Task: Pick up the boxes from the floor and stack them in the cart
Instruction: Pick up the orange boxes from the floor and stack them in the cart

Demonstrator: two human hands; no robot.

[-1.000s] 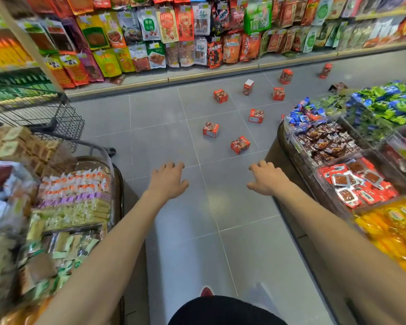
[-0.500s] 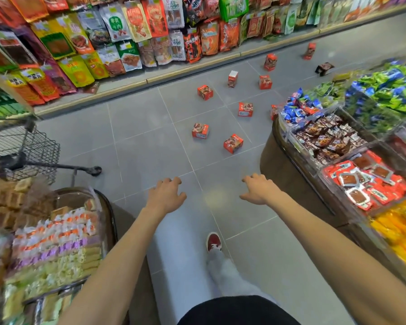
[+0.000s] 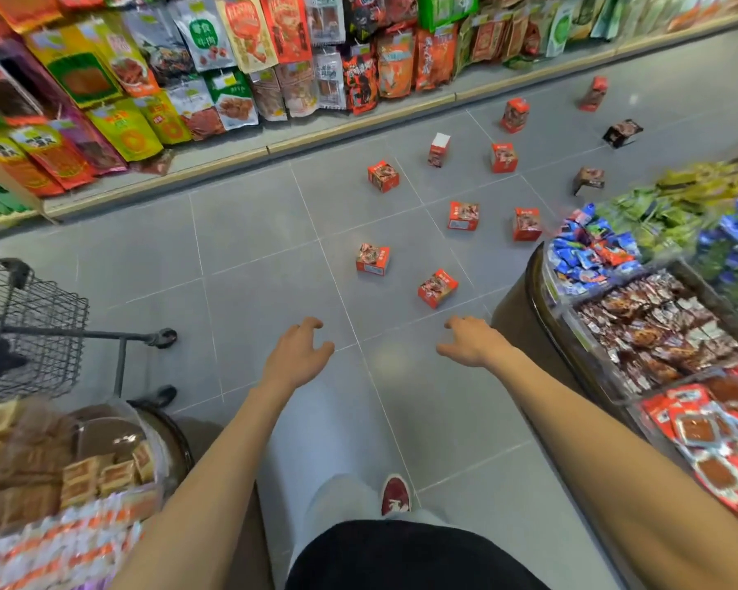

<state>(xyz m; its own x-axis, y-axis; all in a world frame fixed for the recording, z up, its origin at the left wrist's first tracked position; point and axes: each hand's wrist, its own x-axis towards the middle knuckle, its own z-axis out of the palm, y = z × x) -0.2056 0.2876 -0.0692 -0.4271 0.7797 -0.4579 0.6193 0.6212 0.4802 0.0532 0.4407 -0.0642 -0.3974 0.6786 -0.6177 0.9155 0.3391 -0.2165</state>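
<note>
Because the boxes (image 3: 463, 215) lay scattered loose over the floor tiles, the nearest box (image 3: 437, 288) turned askew, we judged a hasty grab could knock it skidding against the candy display (image 3: 513, 321). It sat just ahead of our right hand (image 3: 471, 340), not touching, and farther from our left hand (image 3: 297, 355); the fingers of both hung loosely curled, holding nothing. The cart (image 3: 30, 330) stood well apart, off to our left.

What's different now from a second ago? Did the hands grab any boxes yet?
Not yet. The person stepped forward, so the nearest red box is closer to the left hand and right hand, both still stretched out and empty. The boxes themselves have not moved on the floor, and the cart stays at the left.
</note>
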